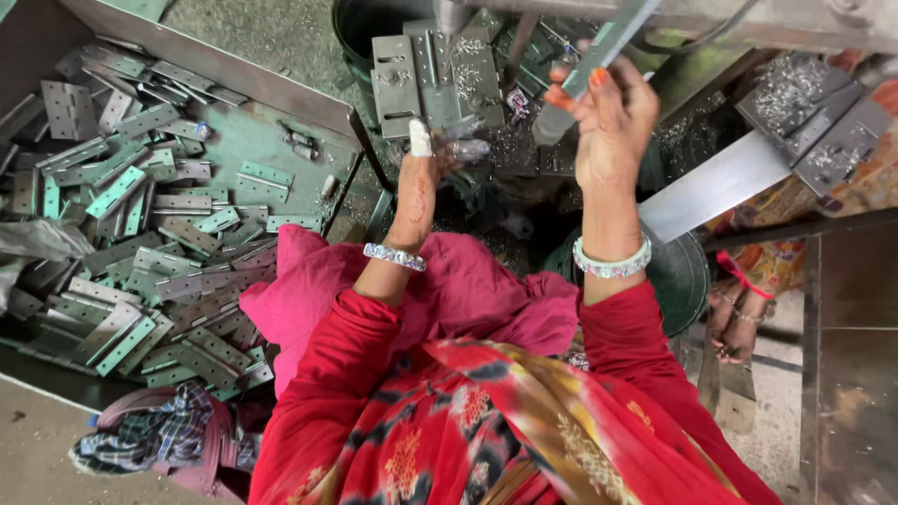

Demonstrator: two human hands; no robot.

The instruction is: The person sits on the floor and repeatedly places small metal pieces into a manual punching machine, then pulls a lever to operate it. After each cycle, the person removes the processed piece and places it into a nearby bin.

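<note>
A metal tray (281, 79) is heaped with hinge plates (140, 243). The right hand's (613, 117) grip is closed around a lever handle (608, 47); the left hand's (419, 182) grip cannot be told, held beside the drill jig (435, 75).

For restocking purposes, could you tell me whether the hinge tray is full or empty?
Full: the grey metal tray holds a heap of grey-green metal hinges.

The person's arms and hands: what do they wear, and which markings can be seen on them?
Both arms wear red sleeves ending below the wrist. Each wrist has a silvery beaded bracelet. The left hand has a white wrap on one fingertip and a reddish drawn pattern. The right hand has orange-painted nails.
</note>
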